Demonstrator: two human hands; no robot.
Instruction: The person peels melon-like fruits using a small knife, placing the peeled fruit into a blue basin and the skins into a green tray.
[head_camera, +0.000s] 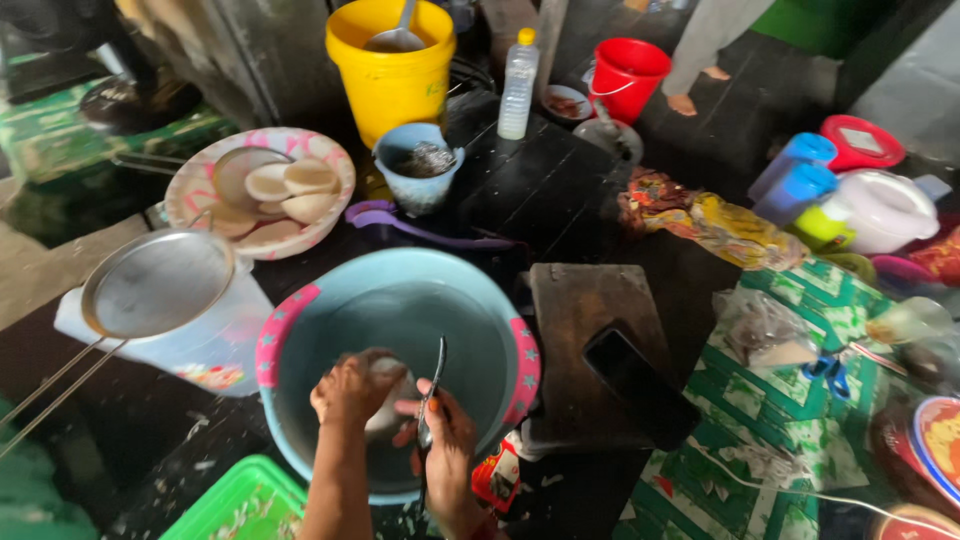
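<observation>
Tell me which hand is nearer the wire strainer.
Left. The left hand is inside the blue basin, on the side toward the wire strainer; the right hand, holding a metal tool, sits farther from it.

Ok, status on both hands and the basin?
Left hand grips pale round piece. Right hand holds metal tool. Both over blue basin. Nothing blocking.

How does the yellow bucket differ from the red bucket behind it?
The yellow bucket looks taller and larger than the red bucket. The yellow bucket has a metal ladle standing in it; nothing shows inside the red bucket. The red bucket shows a thin white bail handle across its front, the yellow bucket none. Both are round, open-topped plastic buckets standing upright on the dark floor.
</observation>
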